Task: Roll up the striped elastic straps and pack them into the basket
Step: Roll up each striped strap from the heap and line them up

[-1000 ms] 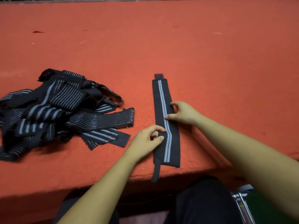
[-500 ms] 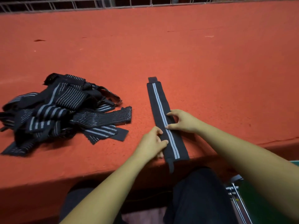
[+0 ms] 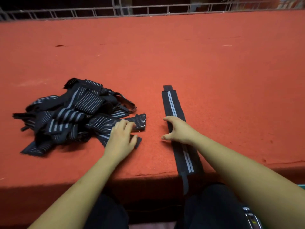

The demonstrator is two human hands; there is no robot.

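Flat strap (image 3: pixel 171 104) running away from near worktop (image 3: pixel 214 80) edge, right grip (image 3: pixel 178 131) nearer.
Spread, released, over its middle; left grip (image 3: pixel 120 139) laid flat, released, on pile (image 3: pixel 66 116).

Both forearms (image 3: pixel 79 192) bare up to the frame edge. left hand (image 3: pixel 121 139) and right hand (image 3: pixel 179 131) bare too, over the red table (image 3: pixel 66 171). Black trousers (image 3: pixel 212 207) on both thighs, just under the table's near edge; fabric plain and matte.
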